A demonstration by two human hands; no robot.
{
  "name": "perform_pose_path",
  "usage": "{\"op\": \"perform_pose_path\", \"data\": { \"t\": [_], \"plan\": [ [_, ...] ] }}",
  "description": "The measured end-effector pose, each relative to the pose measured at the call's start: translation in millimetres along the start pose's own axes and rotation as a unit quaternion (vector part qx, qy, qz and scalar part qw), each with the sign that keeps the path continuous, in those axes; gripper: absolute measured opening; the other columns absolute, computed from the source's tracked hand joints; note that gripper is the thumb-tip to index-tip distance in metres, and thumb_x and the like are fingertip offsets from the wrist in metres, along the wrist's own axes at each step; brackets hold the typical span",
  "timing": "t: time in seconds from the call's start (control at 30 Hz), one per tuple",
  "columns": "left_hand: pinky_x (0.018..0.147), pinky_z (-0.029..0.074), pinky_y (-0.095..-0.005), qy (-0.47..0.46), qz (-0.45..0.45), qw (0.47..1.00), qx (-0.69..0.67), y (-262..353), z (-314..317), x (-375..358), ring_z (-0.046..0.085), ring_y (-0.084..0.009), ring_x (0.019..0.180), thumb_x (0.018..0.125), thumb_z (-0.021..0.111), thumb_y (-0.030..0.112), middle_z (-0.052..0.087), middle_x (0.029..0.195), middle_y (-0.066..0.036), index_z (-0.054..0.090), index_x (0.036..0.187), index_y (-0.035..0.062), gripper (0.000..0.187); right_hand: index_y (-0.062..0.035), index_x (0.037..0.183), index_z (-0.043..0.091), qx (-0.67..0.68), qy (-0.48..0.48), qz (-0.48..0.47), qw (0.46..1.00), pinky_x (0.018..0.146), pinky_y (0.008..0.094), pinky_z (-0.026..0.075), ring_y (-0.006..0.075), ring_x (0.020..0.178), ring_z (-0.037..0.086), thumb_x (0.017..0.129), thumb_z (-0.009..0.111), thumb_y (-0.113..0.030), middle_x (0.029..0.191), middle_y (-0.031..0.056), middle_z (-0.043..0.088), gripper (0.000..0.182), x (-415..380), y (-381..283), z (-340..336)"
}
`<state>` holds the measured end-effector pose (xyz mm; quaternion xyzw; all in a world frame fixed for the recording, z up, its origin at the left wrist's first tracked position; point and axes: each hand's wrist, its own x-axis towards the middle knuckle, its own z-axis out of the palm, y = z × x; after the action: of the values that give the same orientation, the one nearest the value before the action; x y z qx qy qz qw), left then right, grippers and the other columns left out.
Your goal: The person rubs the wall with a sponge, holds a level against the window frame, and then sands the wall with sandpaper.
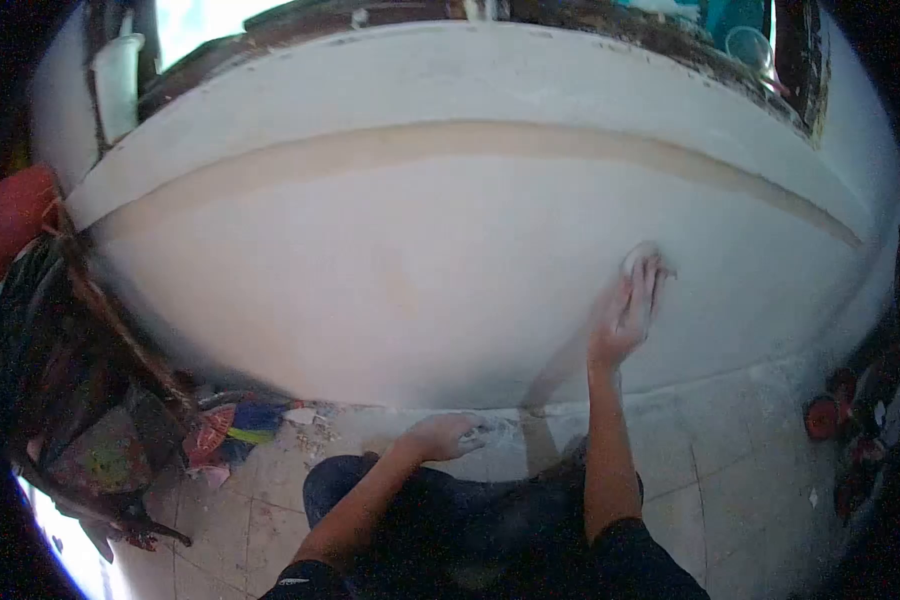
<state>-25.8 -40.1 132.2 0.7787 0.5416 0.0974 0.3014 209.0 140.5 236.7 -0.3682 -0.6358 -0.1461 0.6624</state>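
Observation:
My right hand (626,305) is raised against the pale wall (400,270), right of its middle. Its fingers press a small white pad-like piece (632,260) flat to the surface; most of the piece is hidden behind them. White dust coats the fingers. Low down, in front of my knee, my left hand (445,437) rests with curled fingers, their tips whitish. What those fingers close on, if anything, I cannot make out. A tan band (450,138) runs across the wall under the ledge.
Above the wall is a white ledge (450,70), with a white container (118,85) at left and a clear cup (748,46) at right. Dark cloth-like clutter (60,340) stands at left, with a red plastic basket (210,435). Dark and red items (828,415) lie on the tiled floor (670,520) at right.

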Motion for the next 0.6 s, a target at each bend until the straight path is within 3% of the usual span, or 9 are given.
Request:
{"op": "perform_pose_path", "data": {
  "t": [0.03, 0.07, 0.13, 0.17, 0.27, 0.37, 0.47, 0.53, 0.6],
  "plan": [
    [0.105, 0.046, -0.0498, -0.1, -0.034, 0.994, 0.018, -19.6, 20.8, 19.5, 0.06, -0.0378, 0.121, 0.103, 0.051, 0.042, 0.063, 0.133, -0.016, 0.055, 0.14, 0.0127, 0.047, -0.0016, 0.139, 0.06, 0.007, 0.06, 0.04, 0.997, 0.12, 0.0507, 0.029, 0.0367, 0.149, 0.035, 0.1, 0.055, -0.014, 0.149, 0.0153, 0.055, 0.042, 3.1, -0.9, 1.0],
    [0.105, 0.046, -0.0498, -0.106, -0.028, 0.994, 0.016, -50.1, 55.2, 35.7, 0.06, -0.0378, 0.121, 0.103, 0.051, 0.042, 0.063, 0.133, -0.016, 0.055, 0.14, 0.0127, 0.047, -0.0016, 0.139, 0.06, -0.001, 0.058, 0.041, 0.997, 0.12, 0.0507, 0.029, 0.0367, 0.149, 0.035, 0.1, 0.055, -0.014, 0.149, 0.0153, 0.055, 0.042, -3.5, -5.3, 4.5],
    [0.11, 0.043, -0.0493, 0.004, 0.057, 0.994, 0.09, -115.5, 140.8, 56.9, 0.057, -0.0372, 0.127, 0.102, 0.05, 0.048, 0.06, 0.139, -0.017, 0.054, 0.142, 0.0131, 0.054, -0.0021, 0.148, 0.051, 0.027, -0.026, -0.003, 0.999, 0.123, 0.0503, 0.023, 0.0406, 0.149, 0.031, 0.102, 0.051, -0.022, 0.155, 0.0157, 0.048, 0.05, -23.5, -22.4, 18.8],
    [0.109, 0.043, -0.0502, -0.048, 0.022, 0.995, 0.088, -119.7, 149.0, 63.4, 0.057, -0.0367, 0.126, 0.101, 0.05, 0.05, 0.06, 0.139, -0.015, 0.055, 0.142, 0.0153, 0.053, -0.0033, 0.147, 0.051, 0.024, -0.061, -0.012, 0.998, 0.123, 0.0494, 0.024, 0.0393, 0.148, 0.033, 0.1, 0.055, -0.02, 0.157, 0.0138, 0.045, 0.05, -46.0, -27.2, 29.8],
    [0.108, 0.044, -0.0528, -0.143, -0.065, 0.98, 0.121, -79.4, 104.9, 49.2, 0.059, -0.0351, 0.126, 0.1, 0.05, 0.054, 0.062, 0.139, -0.012, 0.057, 0.141, 0.022, 0.053, -0.006, 0.151, 0.044, 0.014, -0.145, -0.112, 0.983, 0.122, 0.056, 0.026, 0.0458, 0.142, 0.04, 0.094, 0.062, -0.021, 0.15, 0.0146, 0.049, 0.061, -81.0, -35.1, 41.8],
    [0.106, 0.045, -0.0555, -0.173, -0.13, 0.961, 0.171, -27.2, 52.7, 34.2, 0.061, -0.0336, 0.125, 0.098, 0.051, 0.059, 0.064, 0.138, -0.008, 0.059, 0.14, 0.0287, 0.052, -0.004, 0.155, 0.037, -0.013, -0.139, -0.158, 0.978, 0.122, 0.0588, 0.021, 0.0495, 0.145, 0.033, 0.096, 0.058, -0.024, 0.155, 0.0173, 0.043, 0.066, -68.2, -0.4, 28.6],
    [0.104, 0.046, -0.0566, -0.166, -0.168, 0.951, 0.201, -48.5, 69.8, 32.8, 0.063, -0.0328, 0.122, 0.097, 0.051, 0.061, 0.066, 0.136, -0.005, 0.062, 0.138, 0.0324, 0.051, 0.0063, 0.156, 0.029, 0.027, 0.003, 0.031, 0.999, 0.124, 0.0571, 0.011, 0.0502, 0.153, 0.013, 0.096, 0.057, -0.021, 0.163, 0.028, 0.026, 0.071, -37.5, 12.6, 18.5],
    [0.104, 0.046, -0.0565, -0.157, -0.1, 0.961, 0.203, -78.8, 95.5, 42.1, 0.063, -0.0331, 0.122, 0.097, 0.052, 0.06, 0.068, 0.133, -0.006, 0.063, 0.137, 0.0316, 0.051, 0.0071, 0.156, 0.027, 0.041, 0.036, 0.07, 0.996, 0.123, 0.0586, 0.009, 0.051, 0.153, 0.011, 0.096, 0.058, -0.024, 0.163, 0.0297, 0.023, 0.075, -29.2, 9.2, 20.7],
    [0.104, 0.047, -0.0556, -0.165, -0.12, 0.954, 0.219, -59.8, 88.6, 41.2, 0.063, -0.0331, 0.122, 0.097, 0.052, 0.06, 0.068, 0.132, -0.006, 0.063, 0.137, 0.0296, 0.052, 0.0079, 0.157, 0.026, 0.069, 0.072, 0.111, 0.989, 0.123, 0.0601, 0.007, 0.0518, 0.153, 0.01, 0.095, 0.059, -0.027, 0.163, 0.0313, 0.021, 0.078, -19.9, -0.9, 17.9]
  ]
}}
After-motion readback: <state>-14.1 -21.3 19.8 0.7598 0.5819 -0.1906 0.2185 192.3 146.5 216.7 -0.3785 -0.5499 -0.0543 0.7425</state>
